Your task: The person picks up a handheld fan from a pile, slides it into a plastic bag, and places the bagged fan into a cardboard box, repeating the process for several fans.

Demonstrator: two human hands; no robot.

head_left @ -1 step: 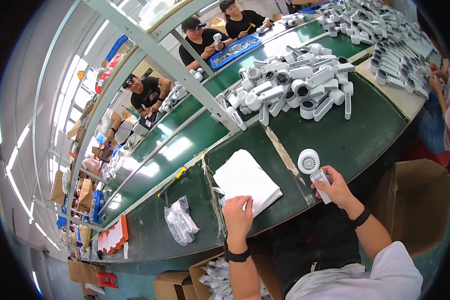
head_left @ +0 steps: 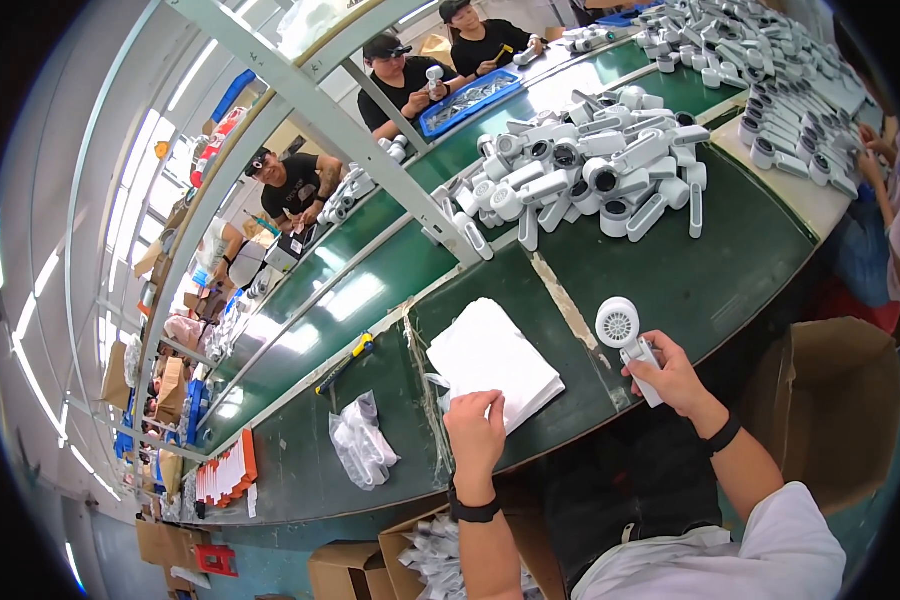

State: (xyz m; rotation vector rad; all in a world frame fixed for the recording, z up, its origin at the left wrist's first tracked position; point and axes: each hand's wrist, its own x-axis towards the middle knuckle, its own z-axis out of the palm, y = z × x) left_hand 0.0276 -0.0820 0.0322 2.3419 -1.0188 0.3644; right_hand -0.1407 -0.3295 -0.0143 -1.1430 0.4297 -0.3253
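Note:
My right hand (head_left: 673, 378) grips the handle of a white hand-held device (head_left: 620, 328) with a round grilled head, held upright over the near edge of the green belt (head_left: 740, 265). My left hand (head_left: 475, 428) rests on the near corner of a stack of flat white sheets or bags (head_left: 490, 355). Its fingers are bent onto the top sheet's edge. Both wrists wear a black band. The two hands are about a hand's width apart.
A large pile of the same white devices (head_left: 590, 175) lies farther up the belt. An open cardboard box (head_left: 835, 400) stands at my right. Clear plastic bags (head_left: 360, 440) and a yellow-handled tool (head_left: 345, 362) lie to the left. Other people (head_left: 400, 75) work across the belt behind a slanted metal post (head_left: 370, 140).

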